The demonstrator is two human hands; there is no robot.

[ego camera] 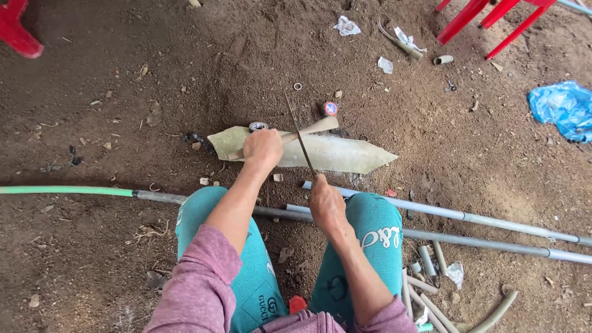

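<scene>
left hand (262, 148) fingers clamped round pale pipe piece (308, 129), held over a pointed board (336, 154) on the dirt | right hand (325, 203) fingers closed on hacksaw blade (300, 134), blade crossing the pipe just beside the left fingers | long grey pipes (468, 217) beyond the right hand, past the knees

I see bare brown dirt floor (185, 55) all around. A crumpled blue plastic bag (562, 108) lies far right, red chair legs (487, 18) stand at the top right, and another red leg (15, 28) top left. Long grey pipes (487, 231) run across the ground, short pipe offcuts (431, 290) lie lower right, and white paper scraps (347, 26) sit near the top.
</scene>
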